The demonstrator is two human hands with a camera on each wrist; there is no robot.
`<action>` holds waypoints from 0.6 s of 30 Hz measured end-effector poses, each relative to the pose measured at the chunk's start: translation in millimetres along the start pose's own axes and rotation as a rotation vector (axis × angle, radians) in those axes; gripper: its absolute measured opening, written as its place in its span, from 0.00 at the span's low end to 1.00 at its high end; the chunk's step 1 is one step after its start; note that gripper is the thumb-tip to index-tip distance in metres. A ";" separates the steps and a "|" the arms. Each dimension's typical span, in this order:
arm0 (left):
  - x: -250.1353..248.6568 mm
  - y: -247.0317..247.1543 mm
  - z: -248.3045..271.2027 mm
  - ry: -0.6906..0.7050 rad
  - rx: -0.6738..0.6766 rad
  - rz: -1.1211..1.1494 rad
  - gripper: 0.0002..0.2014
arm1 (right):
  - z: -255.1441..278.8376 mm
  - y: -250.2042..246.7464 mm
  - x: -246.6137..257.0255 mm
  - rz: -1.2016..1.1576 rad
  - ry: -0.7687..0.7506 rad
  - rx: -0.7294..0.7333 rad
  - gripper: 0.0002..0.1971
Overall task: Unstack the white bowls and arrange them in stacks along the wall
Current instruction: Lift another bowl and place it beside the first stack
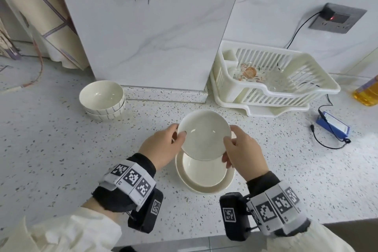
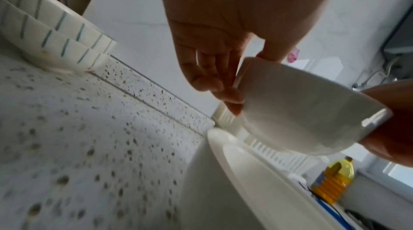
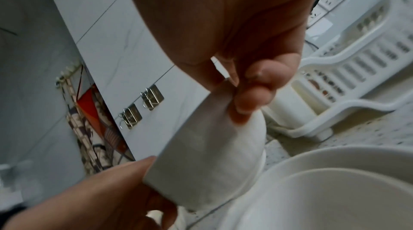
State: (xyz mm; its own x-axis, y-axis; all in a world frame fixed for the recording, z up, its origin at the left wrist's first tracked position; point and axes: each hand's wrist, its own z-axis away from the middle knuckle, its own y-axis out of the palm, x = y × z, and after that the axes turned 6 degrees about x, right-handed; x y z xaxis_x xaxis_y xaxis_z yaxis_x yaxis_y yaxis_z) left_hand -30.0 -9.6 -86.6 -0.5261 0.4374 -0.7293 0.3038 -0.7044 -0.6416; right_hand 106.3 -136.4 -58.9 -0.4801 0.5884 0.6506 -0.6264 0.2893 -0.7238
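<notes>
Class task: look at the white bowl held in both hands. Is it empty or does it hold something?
Empty. The head view shows the white bowl's bare glossy inside, held by the left hand and right hand.

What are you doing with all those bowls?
A person is taking a pile of white bowls apart. Both hands, left hand and right hand, hold one plain bowl lifted above the two nested bowls on the counter. Two striped bowls already sit stacked by the wall.
</notes>
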 end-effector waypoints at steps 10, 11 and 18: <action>62.9 -73.2 -6.6 0.023 -0.110 0.257 0.26 | -63.1 77.3 78.4 -0.485 0.128 0.135 0.21; 73.0 -76.4 -9.3 0.026 -0.090 0.274 0.29 | -69.9 87.5 82.7 -0.490 0.149 0.142 0.21; 124.2 -74.2 -33.0 -0.057 0.055 0.350 0.36 | -102.8 138.0 89.8 -0.444 0.283 0.128 0.19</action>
State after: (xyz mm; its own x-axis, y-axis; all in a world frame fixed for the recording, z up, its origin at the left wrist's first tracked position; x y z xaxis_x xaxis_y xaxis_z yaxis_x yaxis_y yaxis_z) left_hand -91.7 115.5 -137.4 -0.4420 0.1333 -0.8871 0.4313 -0.8355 -0.3404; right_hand 39.8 34.1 -124.0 0.0213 0.6158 0.7877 -0.8097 0.4728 -0.3477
